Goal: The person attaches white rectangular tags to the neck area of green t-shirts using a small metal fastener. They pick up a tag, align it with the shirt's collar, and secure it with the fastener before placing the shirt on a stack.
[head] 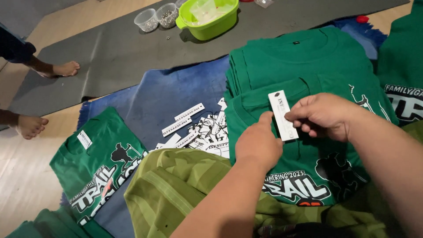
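Pinching white tag (pixel 282 115): right hand (pixel 324 115), left hand (pixel 258 143); shirt stack (pixel 304 66) beneath.

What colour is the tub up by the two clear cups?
Lime green: the tub sits on the grey mat, beside the clear cups. Head view shows it best.

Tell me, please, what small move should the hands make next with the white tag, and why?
Probably lower the white paper tag toward the collar of the top green shirt on the stack. Both hands already pinch it: the right hand grips its right edge, the left hand steadies its left edge. It is held just above the collar area, while the folded shirt on the left already carries a tag at its neck.
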